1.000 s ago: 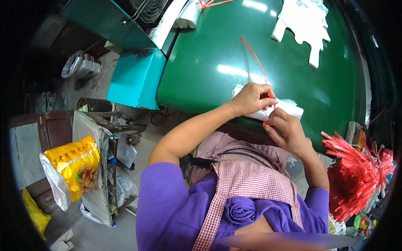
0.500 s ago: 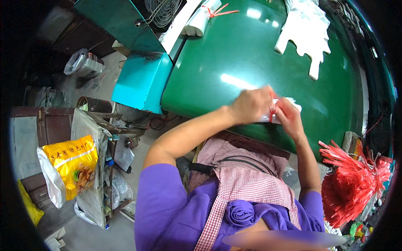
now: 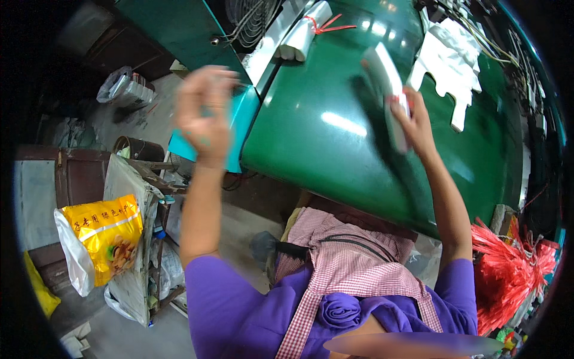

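Note:
My right hand (image 3: 414, 122) is closed round a rolled bundle of white plastic bags (image 3: 387, 75), tied about its middle with a red strip. It holds the roll up over the green tabletop (image 3: 317, 143), where a dark shadow falls beside it. My left hand (image 3: 206, 116) is raised over the teal metal box (image 3: 244, 119) left of the table, smeared by motion; I cannot make out whether anything is in its fingers. A second tied bundle of white bags (image 3: 305, 30) lies at the table's far left edge.
Loose white bags with handles (image 3: 448, 66) lie at the table's far right. Red plastic strips (image 3: 508, 275) hang at the right. A coiled wire guard (image 3: 254, 18) is beyond the teal box. A yellow and white bag (image 3: 107, 239) rests on a stand at the left.
My hands have come apart from near the table's front edge. The left has swung far left; the right has carried the tied bundle forward and turned it more upright.

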The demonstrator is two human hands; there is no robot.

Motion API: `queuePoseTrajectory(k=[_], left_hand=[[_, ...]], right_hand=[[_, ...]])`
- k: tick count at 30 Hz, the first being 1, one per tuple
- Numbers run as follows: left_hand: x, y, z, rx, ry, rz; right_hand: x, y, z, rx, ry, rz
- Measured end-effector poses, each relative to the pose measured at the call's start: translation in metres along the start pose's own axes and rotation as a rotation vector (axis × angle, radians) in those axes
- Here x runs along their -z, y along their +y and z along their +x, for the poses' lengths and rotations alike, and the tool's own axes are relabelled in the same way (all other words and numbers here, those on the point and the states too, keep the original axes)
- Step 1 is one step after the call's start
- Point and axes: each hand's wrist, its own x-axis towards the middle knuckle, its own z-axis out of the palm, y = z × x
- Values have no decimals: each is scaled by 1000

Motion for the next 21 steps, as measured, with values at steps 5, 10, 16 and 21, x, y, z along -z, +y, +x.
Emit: queuePoseTrajectory(k=[5,10,16,21], left_hand=[[84,-85,84,365,516,-94],[104,-225,103,725,-48,27],[103,-308,83,432,-448,661],[74,-283,94,186,-557,875]], right_hand=[[-62,-10,96,138,66,165],[-103,17,60,418,67,-612],[-105,11,64,414,93,-464],[-95,16,64,366,116,-532]])
